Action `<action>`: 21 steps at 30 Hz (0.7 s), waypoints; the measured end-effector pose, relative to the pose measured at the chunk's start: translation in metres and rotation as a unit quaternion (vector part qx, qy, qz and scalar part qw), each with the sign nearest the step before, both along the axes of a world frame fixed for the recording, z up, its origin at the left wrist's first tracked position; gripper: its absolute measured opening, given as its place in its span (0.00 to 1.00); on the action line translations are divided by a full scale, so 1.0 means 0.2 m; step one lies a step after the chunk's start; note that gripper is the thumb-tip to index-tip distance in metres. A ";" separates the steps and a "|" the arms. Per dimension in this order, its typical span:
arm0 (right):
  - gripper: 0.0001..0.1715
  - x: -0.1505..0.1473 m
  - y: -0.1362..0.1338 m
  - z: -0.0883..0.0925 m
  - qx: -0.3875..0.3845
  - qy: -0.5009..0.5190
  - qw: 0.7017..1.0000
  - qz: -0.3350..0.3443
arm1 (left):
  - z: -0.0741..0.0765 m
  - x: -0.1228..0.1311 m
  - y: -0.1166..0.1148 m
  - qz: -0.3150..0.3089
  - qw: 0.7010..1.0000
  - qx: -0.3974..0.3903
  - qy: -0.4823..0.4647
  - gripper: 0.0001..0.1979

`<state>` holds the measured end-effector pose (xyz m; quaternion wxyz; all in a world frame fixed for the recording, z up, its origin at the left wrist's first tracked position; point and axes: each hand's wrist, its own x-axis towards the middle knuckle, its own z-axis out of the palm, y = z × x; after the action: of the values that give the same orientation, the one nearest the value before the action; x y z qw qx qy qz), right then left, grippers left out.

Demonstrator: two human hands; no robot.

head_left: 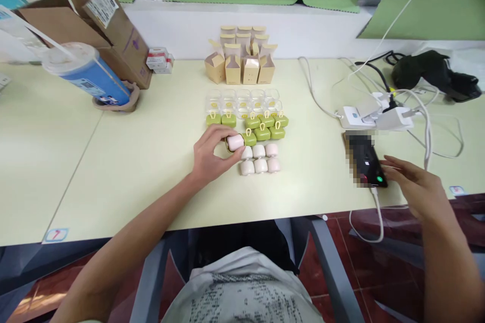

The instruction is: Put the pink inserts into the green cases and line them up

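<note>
your left hand (207,155) is clamped, thumb and fingertips, on a small pale pink rounded case (235,142) with a dark green rim around it, at the left end of the front rows on the desk (151,176). just beside it sit green cases with cream loops (262,133), and toward you are two short rows of white and pale pink rounded pieces (260,165). behind the green ones lie clear plastic cups (242,103), and beyond those stand small open cardboard boxes (233,70).

your right hand (417,184) is at the right edge of a smartphone (367,159), fingers slightly bent; you cannot tell whether they grip it. a white cable (377,207) runs from the phone's near end. behind the phone is a white power strip (356,117). well off to the left, a blue drink cup (99,81) stands before a large open carton (127,50).
</note>
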<state>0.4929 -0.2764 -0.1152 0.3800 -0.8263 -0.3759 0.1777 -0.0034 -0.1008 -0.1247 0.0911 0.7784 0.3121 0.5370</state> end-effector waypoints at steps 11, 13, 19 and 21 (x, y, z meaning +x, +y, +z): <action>0.29 -0.04 -0.06 -0.03 0.064 0.113 0.991 0.014 | 0.01 0.00 0.00 -0.009 1.000 0.013 -0.004 0.13; 0.28 -0.05 -0.06 -0.02 0.067 0.111 0.992 0.013 | 0.00 0.00 0.00 -0.008 1.000 0.007 -0.004 0.13; 0.25 -0.04 -0.02 -0.06 0.072 0.072 0.995 -0.019 | 0.00 0.00 0.00 -0.014 1.000 0.018 -0.004 0.13; 0.21 -0.02 -0.01 -0.10 0.063 -0.011 0.998 -0.027 | 0.01 0.00 0.00 -0.009 1.000 0.020 0.004 0.13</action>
<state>0.4895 -0.2776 -0.1355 0.4322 -0.8121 -0.3683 0.1344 -0.0026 -0.1016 -0.1227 0.0793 0.7850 0.2944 0.5392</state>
